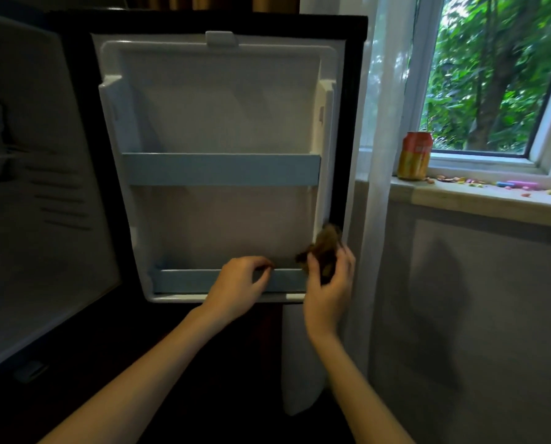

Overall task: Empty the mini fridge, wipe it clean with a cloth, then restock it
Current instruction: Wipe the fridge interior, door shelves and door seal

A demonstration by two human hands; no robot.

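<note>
The mini fridge door (219, 123) stands swung open in front of me, its white inner lining bare, with an upper blue rail (221, 169) and a lower blue rail (184, 280). My right hand (328, 283) grips a crumpled brown cloth (323, 246) at the door's lower right corner. My left hand (238, 283) sits at the lower rail with curled fingers; whether it pinches the cloth's edge or the rail I cannot tell. The fridge cavity (27, 187) shows at the left, white and dim.
A red and yellow can (415, 155) stands on the windowsill (479, 200) at the right, with small coloured bits scattered beside it. A sheer white curtain (373, 187) hangs between the door and the window. Dark floor lies below.
</note>
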